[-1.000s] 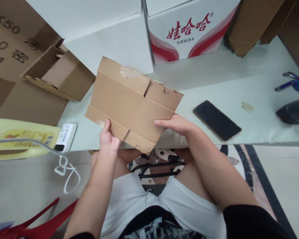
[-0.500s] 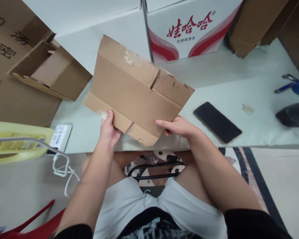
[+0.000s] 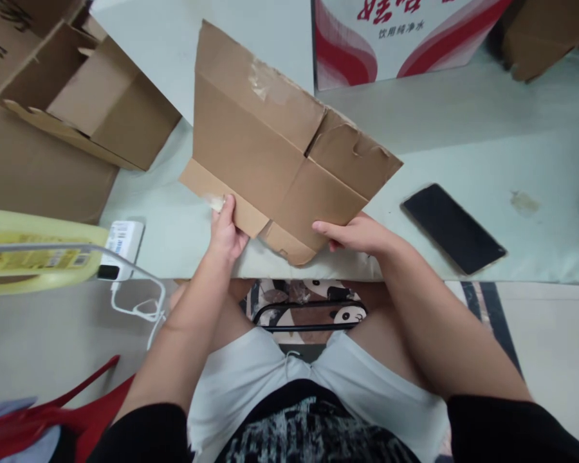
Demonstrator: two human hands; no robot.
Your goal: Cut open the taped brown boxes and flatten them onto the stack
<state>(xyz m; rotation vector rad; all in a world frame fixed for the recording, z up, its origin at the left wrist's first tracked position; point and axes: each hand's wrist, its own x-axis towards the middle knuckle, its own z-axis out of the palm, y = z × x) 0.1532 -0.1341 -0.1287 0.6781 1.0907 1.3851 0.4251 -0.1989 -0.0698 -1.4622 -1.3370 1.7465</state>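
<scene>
A flattened brown cardboard box (image 3: 265,148) with torn flaps and a strip of old tape is held up over the front edge of the pale table (image 3: 463,148). My left hand (image 3: 226,231) grips its lower left flap, thumb on top. My right hand (image 3: 354,233) holds the lower right edge, fingers closed under the board. The box tilts, its far corner raised toward the white cartons.
An open brown carton (image 3: 87,103) lies at the left. A red-and-white printed carton (image 3: 395,32) stands behind. A black phone (image 3: 452,227) lies on the table at the right. A yellow container (image 3: 33,257), a white charger (image 3: 120,247) with cable and a red chair (image 3: 53,418) are at the left.
The flattened box has been lifted and tipped up, appearing larger and closer. Both hands kept their grip on its lower edge. The view shifted, moving the cartons upward in the picture.
</scene>
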